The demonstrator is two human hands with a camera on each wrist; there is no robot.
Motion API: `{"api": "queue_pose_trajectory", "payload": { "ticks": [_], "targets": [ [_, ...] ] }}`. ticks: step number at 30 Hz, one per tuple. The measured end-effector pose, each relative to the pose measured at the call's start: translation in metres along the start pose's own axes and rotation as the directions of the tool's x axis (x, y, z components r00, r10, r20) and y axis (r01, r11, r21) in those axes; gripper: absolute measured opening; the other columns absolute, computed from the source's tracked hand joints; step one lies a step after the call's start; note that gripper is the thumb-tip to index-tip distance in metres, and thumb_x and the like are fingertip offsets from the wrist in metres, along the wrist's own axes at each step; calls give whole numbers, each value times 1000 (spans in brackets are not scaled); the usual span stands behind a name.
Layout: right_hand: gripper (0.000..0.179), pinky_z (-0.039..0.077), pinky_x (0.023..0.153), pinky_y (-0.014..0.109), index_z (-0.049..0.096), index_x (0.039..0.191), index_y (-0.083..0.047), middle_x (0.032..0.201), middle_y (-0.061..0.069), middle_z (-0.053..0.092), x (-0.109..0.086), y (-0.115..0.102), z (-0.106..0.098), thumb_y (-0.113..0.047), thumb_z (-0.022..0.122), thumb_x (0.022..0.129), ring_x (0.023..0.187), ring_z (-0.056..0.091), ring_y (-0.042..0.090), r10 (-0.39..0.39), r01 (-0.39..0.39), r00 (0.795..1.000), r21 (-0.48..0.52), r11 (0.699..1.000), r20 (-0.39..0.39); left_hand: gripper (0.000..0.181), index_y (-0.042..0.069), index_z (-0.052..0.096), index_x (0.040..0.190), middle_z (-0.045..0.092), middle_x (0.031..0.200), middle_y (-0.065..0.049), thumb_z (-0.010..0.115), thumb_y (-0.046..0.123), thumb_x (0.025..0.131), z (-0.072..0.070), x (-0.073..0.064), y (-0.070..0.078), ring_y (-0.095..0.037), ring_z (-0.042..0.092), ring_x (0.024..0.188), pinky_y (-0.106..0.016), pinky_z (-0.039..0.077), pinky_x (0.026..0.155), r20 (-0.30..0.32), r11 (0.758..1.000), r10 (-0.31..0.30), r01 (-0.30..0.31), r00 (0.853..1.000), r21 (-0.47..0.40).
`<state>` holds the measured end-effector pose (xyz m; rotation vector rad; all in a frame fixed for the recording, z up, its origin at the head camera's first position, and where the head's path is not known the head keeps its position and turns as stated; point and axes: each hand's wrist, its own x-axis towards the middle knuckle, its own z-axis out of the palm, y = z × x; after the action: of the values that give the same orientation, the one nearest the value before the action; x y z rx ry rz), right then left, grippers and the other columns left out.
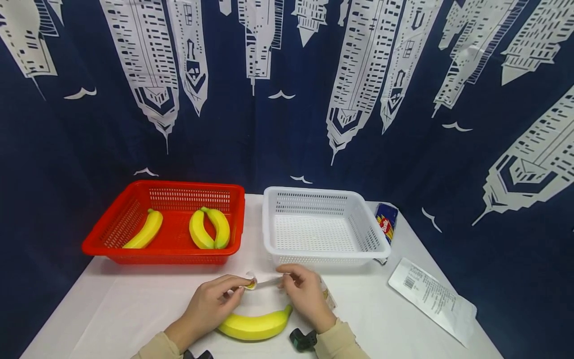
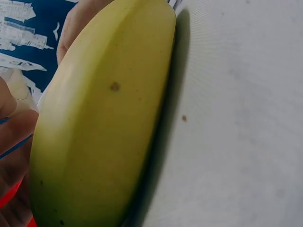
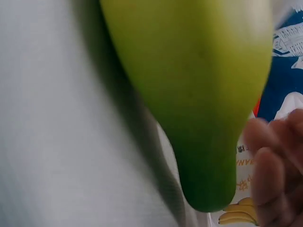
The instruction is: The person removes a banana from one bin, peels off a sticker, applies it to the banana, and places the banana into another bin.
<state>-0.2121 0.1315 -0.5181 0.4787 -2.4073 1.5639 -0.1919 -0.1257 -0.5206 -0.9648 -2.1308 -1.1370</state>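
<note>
Between finger and thumb, my left hand (image 1: 213, 305) pinches a small curled label (image 1: 251, 284) with yellow and red print in the head view. A thin pale strip (image 1: 268, 282) runs from it to the fingertips of my right hand (image 1: 307, 295), which holds the strip's other end. Below the hands a yellow banana (image 1: 254, 326) with a greenish tip lies on the table; it fills much of the left wrist view and the right wrist view. Partly hidden under my right hand is a flat packet (image 3: 244, 189) printed with bananas and orange lettering.
At the back left, a red basket (image 1: 168, 257) contains three bananas (image 1: 145, 230). Beside it stands a white basket (image 1: 320, 257). A blue packet (image 1: 386, 219) lies behind its right corner, and a silvery-white pouch (image 1: 432, 299) lies at the right table edge.
</note>
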Motion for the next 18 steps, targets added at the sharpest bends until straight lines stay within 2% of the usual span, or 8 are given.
{"api": "queue_pose_trajectory", "payload": {
  "ticks": [3, 6, 8, 10, 13, 15, 18],
  "targets": [
    [17, 56, 59, 25, 75, 105, 0, 93, 16, 74, -2, -2, -1, 5, 62, 95, 68, 68, 16, -25, 21, 999, 117, 993, 31, 35, 21, 75, 113, 76, 106, 10, 77, -1, 86, 1, -1, -1, 2, 65, 79, -12, 53, 67, 1, 1000, -8, 8, 1000, 7],
    [16, 55, 58, 25, 72, 109, 5, 84, 20, 70, -3, -3, -2, -2, 62, 99, 65, 65, 22, -64, 40, 992, 215, 976, 106, 34, 22, 76, 111, 75, 106, 11, 79, 0, 85, 1, -3, -2, 2, 64, 80, -12, 53, 67, 24, 1000, -13, 13, 1000, 12],
    [20, 55, 58, 27, 69, 115, 8, 81, 21, 68, -4, -3, -2, -2, 61, 100, 65, 64, 24, -119, 71, 979, 269, 961, 166, 34, 23, 75, 110, 74, 106, 10, 80, 2, 84, 2, -4, -2, 2, 64, 79, -12, 54, 68, 58, 1000, 7, -8, 998, 6],
    [23, 55, 58, 28, 67, 121, 7, 80, 20, 67, -4, -3, -1, 0, 61, 100, 65, 63, 20, -187, 123, 959, 283, 951, 212, 34, 24, 74, 112, 73, 108, 10, 81, 6, 84, 2, -5, -3, 0, 64, 81, -12, 54, 69, 112, 999, 43, -42, 993, -11],
    [32, 52, 58, 24, 65, 128, 2, 79, 14, 64, -5, -5, 0, -3, 69, 96, 65, 57, 7, -259, 188, 927, 262, 947, 271, 34, 25, 73, 116, 71, 113, 10, 85, 20, 85, 2, -6, -3, -3, 67, 91, -14, 55, 78, 194, 993, 121, -121, 973, -12],
    [40, 49, 58, 20, 65, 129, -1, 77, 9, 64, -6, -5, 1, -9, 78, 91, 67, 53, -1, -272, 206, 913, 230, 951, 305, 39, 25, 72, 120, 69, 118, 11, 87, 31, 84, 1, -6, -2, -4, 67, 98, -21, 57, 85, 250, 990, 142, -144, 958, -10],
    [47, 46, 58, 18, 67, 128, -2, 75, 8, 63, -7, -5, 3, -13, 85, 85, 67, 50, -3, -271, 206, 902, 217, 954, 335, 49, 27, 70, 124, 67, 124, 14, 87, 44, 81, 0, -7, 0, -4, 65, 108, -33, 58, 94, 315, 987, 146, -159, 938, 15]
  ]
}}
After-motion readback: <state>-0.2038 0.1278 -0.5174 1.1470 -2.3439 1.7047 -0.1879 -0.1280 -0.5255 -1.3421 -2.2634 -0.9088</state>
